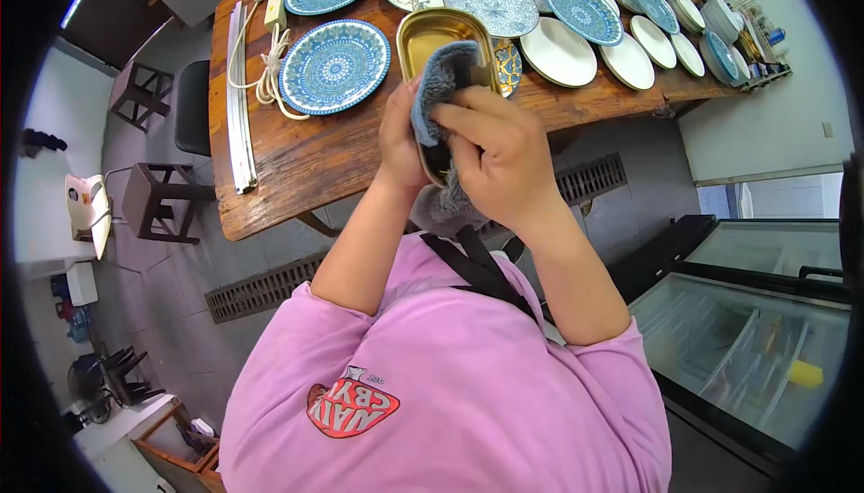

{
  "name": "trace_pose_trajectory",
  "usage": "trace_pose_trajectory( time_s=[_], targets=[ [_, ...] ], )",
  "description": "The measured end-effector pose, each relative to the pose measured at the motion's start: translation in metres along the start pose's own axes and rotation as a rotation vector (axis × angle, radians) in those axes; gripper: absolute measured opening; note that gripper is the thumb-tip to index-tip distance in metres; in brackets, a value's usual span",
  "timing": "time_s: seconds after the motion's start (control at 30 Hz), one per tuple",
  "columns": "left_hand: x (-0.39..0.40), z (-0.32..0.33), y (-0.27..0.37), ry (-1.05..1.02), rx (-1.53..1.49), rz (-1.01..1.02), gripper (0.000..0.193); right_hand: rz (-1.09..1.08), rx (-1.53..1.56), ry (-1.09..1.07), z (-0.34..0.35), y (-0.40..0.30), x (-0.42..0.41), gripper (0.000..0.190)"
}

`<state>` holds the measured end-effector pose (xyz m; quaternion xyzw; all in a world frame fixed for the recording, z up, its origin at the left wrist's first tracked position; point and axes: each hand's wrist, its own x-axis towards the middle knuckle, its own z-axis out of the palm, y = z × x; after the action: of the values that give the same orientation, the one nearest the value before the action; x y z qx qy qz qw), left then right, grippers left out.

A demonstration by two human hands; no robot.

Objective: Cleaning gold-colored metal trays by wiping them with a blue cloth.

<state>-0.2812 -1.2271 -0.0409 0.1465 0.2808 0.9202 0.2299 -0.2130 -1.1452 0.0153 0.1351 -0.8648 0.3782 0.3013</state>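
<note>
My left hand [399,134] grips the long left side of a gold-coloured metal tray [426,29] with rounded corners. The tray is held up in front of my chest, over the near edge of the wooden table. Bunched in my right hand [503,149] is a grey-blue cloth [435,91], pressed against the tray's inside and rim. Part of the cloth hangs below the tray. My fingers and the cloth hide much of the tray's lower half. Behind it, a plate with a blue and gold pattern [507,68] is partly covered.
Blue patterned plates [335,66] and white oval plates [558,52] spread over the wooden table [317,169]. A coiled white cord [271,71] and metal strips [239,101] lie at its left. A glass-topped freezer [729,344] stands to my right, stools [162,201] to the left.
</note>
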Motion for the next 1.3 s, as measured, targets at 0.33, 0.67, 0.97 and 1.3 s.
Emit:
trace_pose_trajectory(
  time_s=[0.33,0.67,0.97,1.3],
  targets=[
    [-0.002,0.028,0.006,-0.048,0.356,0.207,0.031,0.196,-0.323,-0.222,-0.023,0.003,-0.016,0.017],
    [0.035,0.027,-0.06,0.009,0.63,-0.04,0.029,0.065,-0.143,0.166,-0.045,0.022,-0.048,0.016],
    [0.033,0.105,-0.148,-0.095,0.148,-0.662,0.027,0.522,0.441,0.426,-0.141,0.065,-0.108,0.029],
    [0.028,0.225,-0.267,-0.193,-0.066,-0.354,0.033,0.713,0.725,1.01,-0.27,0.128,-0.183,0.034]
  ],
)
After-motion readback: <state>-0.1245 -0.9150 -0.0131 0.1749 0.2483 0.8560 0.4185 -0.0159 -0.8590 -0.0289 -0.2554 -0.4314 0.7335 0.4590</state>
